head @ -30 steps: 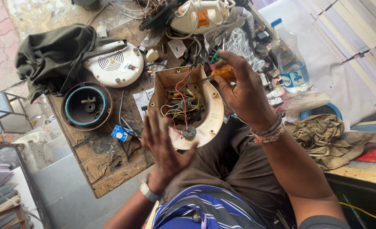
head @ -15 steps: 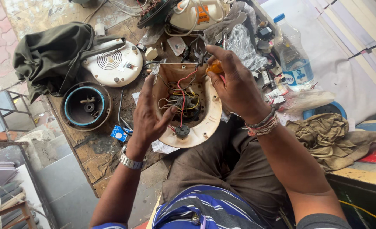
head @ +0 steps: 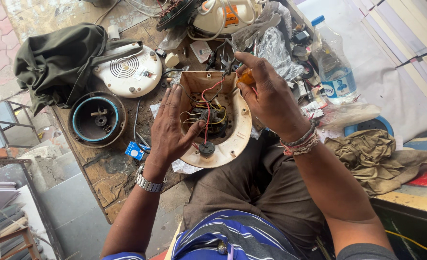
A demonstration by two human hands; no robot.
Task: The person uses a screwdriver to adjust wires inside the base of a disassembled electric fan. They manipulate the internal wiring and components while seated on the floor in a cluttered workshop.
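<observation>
An opened cream appliance base (head: pixel 233 139) with red, yellow and white wires inside rests on my lap against the wooden bench edge. My left hand (head: pixel 172 130) presses flat on its left side, thumb reaching in among the wires (head: pixel 208 115). My right hand (head: pixel 269 96) is at the base's top right rim, fingers closed on a small orange-handled tool (head: pixel 245 77) whose tip is hidden.
On the worn wooden bench (head: pixel 110 175) lie a white round vented cover (head: pixel 129 72), a dark round housing with a blue ring (head: pixel 97 120), a dark green cloth bag (head: pixel 54 60), another cream appliance (head: pixel 220 14) and small parts. A plastic water bottle (head: pixel 334 65) and an olive rag (head: pixel 375 156) sit at right.
My left hand rose from below the base and settled flat on its left side. The right hand stayed at the top rim with the orange tool.
</observation>
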